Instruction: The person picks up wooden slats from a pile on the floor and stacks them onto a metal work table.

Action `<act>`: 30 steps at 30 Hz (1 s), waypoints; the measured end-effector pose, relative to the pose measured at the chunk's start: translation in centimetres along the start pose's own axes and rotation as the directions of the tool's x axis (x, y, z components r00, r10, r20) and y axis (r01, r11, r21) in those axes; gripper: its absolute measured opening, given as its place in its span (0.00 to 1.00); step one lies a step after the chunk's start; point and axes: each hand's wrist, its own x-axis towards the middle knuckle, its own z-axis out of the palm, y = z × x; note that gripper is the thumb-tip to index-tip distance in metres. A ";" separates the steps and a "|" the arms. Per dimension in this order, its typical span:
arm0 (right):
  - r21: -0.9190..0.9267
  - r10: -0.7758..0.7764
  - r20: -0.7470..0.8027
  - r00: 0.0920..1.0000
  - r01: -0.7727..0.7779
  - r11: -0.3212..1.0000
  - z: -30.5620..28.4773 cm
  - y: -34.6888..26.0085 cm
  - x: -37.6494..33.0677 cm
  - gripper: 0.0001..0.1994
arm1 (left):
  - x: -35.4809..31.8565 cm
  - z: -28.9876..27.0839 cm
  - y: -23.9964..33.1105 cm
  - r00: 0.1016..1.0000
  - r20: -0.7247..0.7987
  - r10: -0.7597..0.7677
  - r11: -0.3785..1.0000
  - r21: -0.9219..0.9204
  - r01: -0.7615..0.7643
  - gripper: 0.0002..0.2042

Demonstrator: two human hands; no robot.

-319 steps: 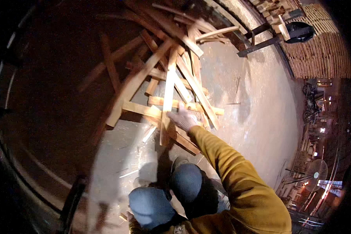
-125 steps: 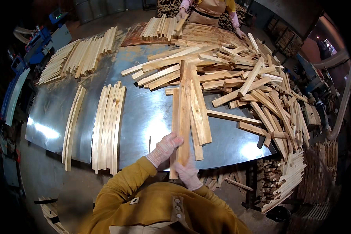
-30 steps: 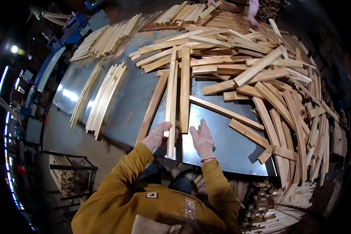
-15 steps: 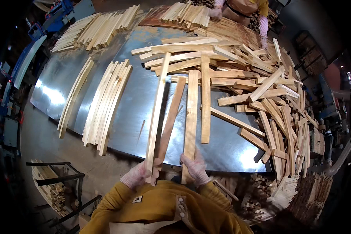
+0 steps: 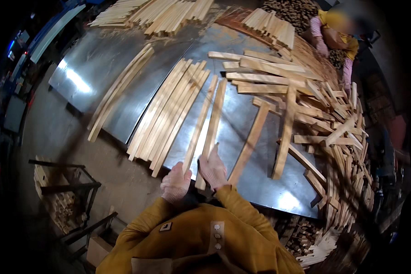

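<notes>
Two long pale wood slats lie side by side on a shiny metal table [image 5: 100, 77]. My left hand [image 5: 176, 181], in a pinkish glove, grips the near end of the left slat [image 5: 200, 124]. The near end of the right slat [image 5: 213, 121] is under my right hand [image 5: 213, 170], also gloved. Both slats point away from me, just right of a neat row of slats [image 5: 166, 114]. Two more slats [image 5: 253, 139] lie loose to the right of my hands.
A big jumble of slats [image 5: 333, 132] covers the table's right side. More sorted slats [image 5: 160, 13] lie at the far edge. Another person [image 5: 338, 39] works at the far right. A metal rack [image 5: 64, 192] with wood pieces stands on the floor at my left.
Both hands have slid two slats leftward toward the neat row, with the view shifting left. Other slats stay behind on the right.
</notes>
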 end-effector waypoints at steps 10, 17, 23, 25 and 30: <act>-0.490 -0.293 -0.571 0.767 -0.032 0.871 -3.2 2.0 3.2 0.40 | 2.5 -2.8 -3.3 0.840 -0.400 0.366 0.929 0.211 -0.304 0.41; 0.320 0.106 -0.383 0.917 0.024 0.947 -5.1 9.9 4.3 0.32 | 1.3 8.3 3.8 0.864 0.302 0.402 0.312 -0.933 0.180 0.32; -0.507 -0.307 -0.583 0.753 -0.042 0.861 -13.4 15.6 5.5 0.37 | 0.4 6.4 9.9 0.543 0.601 0.587 0.188 -0.753 0.630 0.24; -0.195 0.104 -0.552 0.828 -0.249 0.949 -17.8 16.1 5.3 0.41 | 1.8 6.9 9.6 0.654 0.586 0.479 0.378 -0.810 0.449 0.25; -0.108 -0.081 -0.347 0.934 0.046 0.993 -15.9 17.9 1.7 0.36 | 3.7 8.4 6.3 0.928 0.330 0.176 0.732 -0.674 0.101 0.27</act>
